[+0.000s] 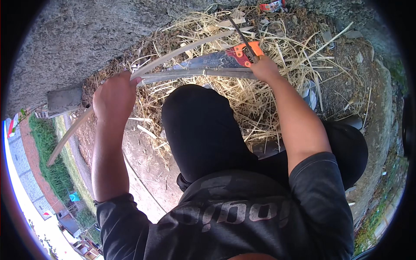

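Observation:
A long pale strip [190, 45], which looks like split bamboo, runs through my closed left hand [115, 96]. One end slants down to the lower left, and the other arches right to a thin dark blade. My right hand [265, 69] is closed around the lower end of that knife [243, 37], whose blade points up and left; its handle is hidden in my fingers. Just beside that hand lies a handsaw with an orange and red handle [239, 53] and a grey blade [206, 61]. Below it, a greyish strip [195, 74] stretches between my two hands.
Pale shavings [251, 97] cover the ground around my black-clad knee [199, 125]. A rough grey wall [82, 41] rises at the far side, with a grey block [64, 101] at its foot. A red packet [273, 6] lies at the far edge.

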A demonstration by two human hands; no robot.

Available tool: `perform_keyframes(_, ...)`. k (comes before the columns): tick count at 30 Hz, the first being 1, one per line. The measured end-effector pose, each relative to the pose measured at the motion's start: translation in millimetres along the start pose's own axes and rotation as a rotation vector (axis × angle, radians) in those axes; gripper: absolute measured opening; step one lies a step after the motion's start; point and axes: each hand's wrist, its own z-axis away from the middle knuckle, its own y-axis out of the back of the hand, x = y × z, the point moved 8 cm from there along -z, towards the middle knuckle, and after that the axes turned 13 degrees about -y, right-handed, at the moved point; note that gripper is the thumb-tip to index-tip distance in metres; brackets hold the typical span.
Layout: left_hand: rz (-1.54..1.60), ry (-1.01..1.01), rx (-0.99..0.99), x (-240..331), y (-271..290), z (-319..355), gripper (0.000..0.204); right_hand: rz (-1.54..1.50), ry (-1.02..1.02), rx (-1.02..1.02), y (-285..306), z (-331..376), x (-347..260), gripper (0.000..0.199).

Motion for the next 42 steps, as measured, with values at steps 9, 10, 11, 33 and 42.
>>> perform_keyframes(9,0.023,-0.019,-0.013,-5.3,-8.5,-4.6,0.034,0.076,0.471,-0.137,-52.7,90.8,-100.6,0.037)
perform_keyframes(10,0.039,-0.034,-0.005,-3.4,-12.0,-7.4,0.034,-0.018,0.391,-0.109,-53.5,65.0,-81.3,0.037)
perform_keyframes(11,0.039,-0.040,-0.005,-0.3,-14.9,-8.6,0.034,-0.114,0.309,-0.084,-52.2,41.2,-60.2,0.037)
perform_keyframes(33,0.037,0.007,-0.162,-41.1,10.8,5.6,0.042,-0.030,0.432,0.007,-23.8,57.1,-82.6,0.031)
perform_keyframes(42,0.155,0.051,-0.156,-54.3,22.1,9.3,0.048,-0.016,0.607,-0.108,-14.2,141.9,-140.4,0.030)
